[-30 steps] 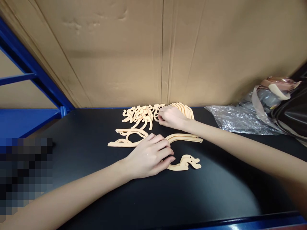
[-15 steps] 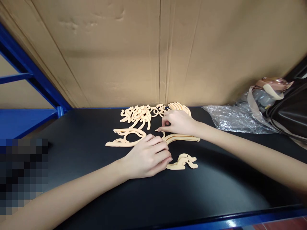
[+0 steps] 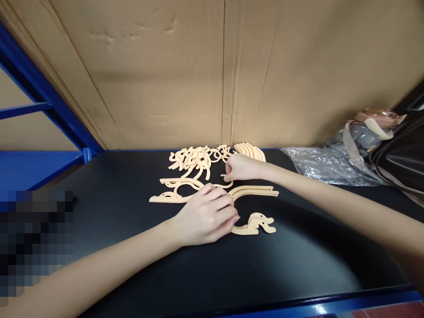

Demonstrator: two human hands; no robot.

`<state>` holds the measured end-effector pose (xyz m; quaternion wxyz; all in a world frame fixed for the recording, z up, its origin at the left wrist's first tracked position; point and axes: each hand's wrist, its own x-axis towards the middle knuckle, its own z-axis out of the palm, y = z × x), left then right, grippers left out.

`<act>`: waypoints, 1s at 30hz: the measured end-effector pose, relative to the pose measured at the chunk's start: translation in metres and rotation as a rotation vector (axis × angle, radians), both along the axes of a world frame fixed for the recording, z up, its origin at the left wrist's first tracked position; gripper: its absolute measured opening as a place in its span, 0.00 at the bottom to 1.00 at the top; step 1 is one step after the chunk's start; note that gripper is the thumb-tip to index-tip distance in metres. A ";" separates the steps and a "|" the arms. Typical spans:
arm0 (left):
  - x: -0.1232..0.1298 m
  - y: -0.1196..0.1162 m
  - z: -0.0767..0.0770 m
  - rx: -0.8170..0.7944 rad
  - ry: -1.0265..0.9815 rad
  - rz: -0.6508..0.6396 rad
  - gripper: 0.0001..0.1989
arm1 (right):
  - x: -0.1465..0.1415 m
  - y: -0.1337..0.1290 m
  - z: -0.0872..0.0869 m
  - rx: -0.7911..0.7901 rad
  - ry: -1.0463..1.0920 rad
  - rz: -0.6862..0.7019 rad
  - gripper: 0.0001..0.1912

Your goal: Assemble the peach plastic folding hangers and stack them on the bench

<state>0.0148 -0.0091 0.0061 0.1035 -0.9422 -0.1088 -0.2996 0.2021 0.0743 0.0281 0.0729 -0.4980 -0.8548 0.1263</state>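
Note:
My right hand (image 3: 243, 168) is closed in a pinch, with one end of a thin curved wooden piece (image 3: 226, 186) at its fingertips. My left hand (image 3: 209, 214) lies palm down with its fingers curled together, covering the middle of the flat wooden pieces; what its fingertips grip is hidden. From beneath it, long wooden strips with curved cut-outs (image 3: 168, 199) extend to the left. A pair of curved wooden strips (image 3: 253, 191) runs out to the right. Closer to me, two overlapping wooden pieces with animal-head ends and small holes (image 3: 253, 227) touch or nearly touch the left thumb.
A heap of small curly wooden pieces (image 3: 192, 159) and a row of curved wooden strips (image 3: 250, 150) lie at the back of the black table (image 3: 251, 274). Cardboard (image 3: 159, 79) stands behind. Clear plastic wrap (image 3: 318, 165) and a strapped bottle (image 3: 367, 128) are at right.
My right fingers have closed from a looser reach into a pinch on the thin curved piece, which has shifted slightly. My left hand stays in place over the wooden pieces.

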 end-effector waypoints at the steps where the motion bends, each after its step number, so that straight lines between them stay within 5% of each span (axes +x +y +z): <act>1: 0.000 0.000 0.000 0.000 -0.009 0.011 0.07 | 0.002 0.000 0.000 -0.003 0.014 -0.004 0.09; 7: 0.000 -0.001 0.003 -0.040 -0.085 0.107 0.06 | 0.016 -0.006 0.013 0.033 0.077 -0.014 0.06; 13: -0.001 0.002 0.006 0.002 -0.238 0.371 0.12 | 0.024 -0.031 0.040 0.247 0.043 0.124 0.03; 21: 0.004 0.002 0.001 -0.176 -0.079 0.091 0.06 | 0.036 -0.054 0.034 0.426 0.042 0.218 0.02; 24: 0.005 0.002 0.003 -0.257 -0.109 0.082 0.04 | 0.045 -0.070 0.026 0.498 0.188 0.069 0.01; 26: 0.006 0.003 0.005 -0.293 -0.134 0.089 0.04 | 0.051 -0.083 0.018 0.410 0.349 -0.052 0.04; 30: 0.014 0.005 0.004 -0.378 -0.173 0.115 0.03 | 0.058 -0.104 0.001 0.090 0.532 0.056 0.16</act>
